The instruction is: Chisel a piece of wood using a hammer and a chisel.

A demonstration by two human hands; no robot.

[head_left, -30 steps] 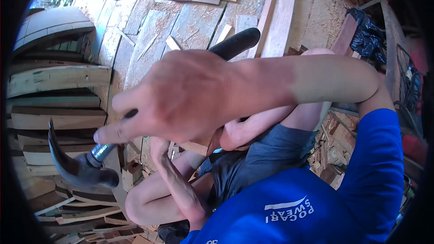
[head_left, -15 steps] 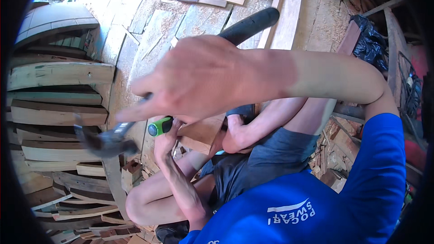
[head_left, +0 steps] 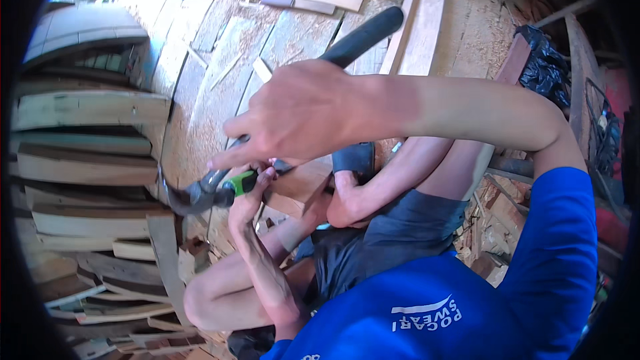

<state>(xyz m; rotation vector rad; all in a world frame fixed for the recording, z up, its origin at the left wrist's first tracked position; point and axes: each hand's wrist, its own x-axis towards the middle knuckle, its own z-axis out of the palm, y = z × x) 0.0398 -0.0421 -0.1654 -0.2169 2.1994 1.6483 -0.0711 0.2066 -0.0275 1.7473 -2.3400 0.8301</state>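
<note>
My right hand (head_left: 297, 110) is wrapped round the black handle of a claw hammer (head_left: 360, 35), which slants from upper right to lower left across my lap. Its metal head (head_left: 197, 197) hangs at the end of a green-and-black tool handle (head_left: 241, 182), touching or just in front of it; I cannot tell which. That handle, likely a chisel's, is in my left hand (head_left: 248, 201), fingers curled round it. The tool's working end is mostly behind my right hand. A wooden block (head_left: 297, 190) rests between my bare legs, against my left hand.
Curved timber pieces (head_left: 87, 163) are stacked in rows at the left. Loose boards (head_left: 417, 27) and shavings lie on the plank floor (head_left: 213, 67) ahead. A black plastic bag (head_left: 543, 67) is at the upper right, with cables below it; wood scraps (head_left: 500, 207) lie to the right.
The hammer head has swung rightward and upward from the lower left to the green handle's end, with my right hand shifting along. The green handle was hidden behind my right hand one second ago.
</note>
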